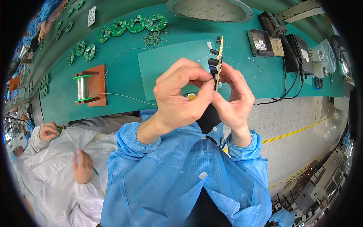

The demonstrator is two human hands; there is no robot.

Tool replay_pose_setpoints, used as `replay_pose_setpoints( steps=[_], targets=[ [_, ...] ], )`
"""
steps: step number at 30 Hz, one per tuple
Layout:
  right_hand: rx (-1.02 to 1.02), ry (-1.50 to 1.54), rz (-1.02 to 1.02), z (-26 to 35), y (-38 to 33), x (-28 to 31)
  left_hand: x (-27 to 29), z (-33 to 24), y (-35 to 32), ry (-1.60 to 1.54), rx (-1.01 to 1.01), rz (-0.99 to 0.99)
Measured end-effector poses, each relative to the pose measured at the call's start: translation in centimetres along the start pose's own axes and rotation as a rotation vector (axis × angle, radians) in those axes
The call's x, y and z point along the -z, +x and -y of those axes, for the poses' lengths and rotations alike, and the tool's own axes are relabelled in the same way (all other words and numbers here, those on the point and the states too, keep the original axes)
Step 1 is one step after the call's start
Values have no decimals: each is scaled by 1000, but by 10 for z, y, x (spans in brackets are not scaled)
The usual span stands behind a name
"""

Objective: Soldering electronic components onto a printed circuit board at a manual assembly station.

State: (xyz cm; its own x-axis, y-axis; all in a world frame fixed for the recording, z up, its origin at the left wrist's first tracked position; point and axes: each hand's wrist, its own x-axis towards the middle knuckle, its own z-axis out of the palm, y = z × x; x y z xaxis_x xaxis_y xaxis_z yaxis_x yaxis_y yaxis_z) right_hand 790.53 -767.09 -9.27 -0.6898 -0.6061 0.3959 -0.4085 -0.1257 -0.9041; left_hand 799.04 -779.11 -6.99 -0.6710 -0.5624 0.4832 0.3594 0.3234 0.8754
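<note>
Raised above the bench, a circuit board [221,51] is turned edge-on, with dark cylindrical components [213,62] standing out from its left face. My right hand [238,100] is closed on the board's lower part, its fingers behind the right face. On the component side, my left hand [181,94] is closed, with thumb and forefinger pinched against the lower end of the board. Whatever lies between those fingertips is hidden. Below the hands, a translucent sheet [155,72] lies on the green bench mat [124,83].
A solder wire spool [82,89] on a brown stand trails thin wire toward my hands. Round green boards [137,24] and small parts [153,39] lie beyond. A metal lampshade-like hood [210,9] overhangs the bench. At right are a black tray [260,42] and cabled box [298,53]. A co-worker's hand [83,166] is at left.
</note>
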Motion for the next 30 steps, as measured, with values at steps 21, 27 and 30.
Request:
replay_pose_setpoints(
  steps=[21,27,30],
  targets=[
    [7,-495,63,-20,-1,-10,25,51,-8,37,491,65],
    [-7,-617,119,-33,-8,-14,29,67,-17,103,607,115],
    [-3,-616,115,-34,-9,-13,28,65,-17,208,602,168]
  ],
)
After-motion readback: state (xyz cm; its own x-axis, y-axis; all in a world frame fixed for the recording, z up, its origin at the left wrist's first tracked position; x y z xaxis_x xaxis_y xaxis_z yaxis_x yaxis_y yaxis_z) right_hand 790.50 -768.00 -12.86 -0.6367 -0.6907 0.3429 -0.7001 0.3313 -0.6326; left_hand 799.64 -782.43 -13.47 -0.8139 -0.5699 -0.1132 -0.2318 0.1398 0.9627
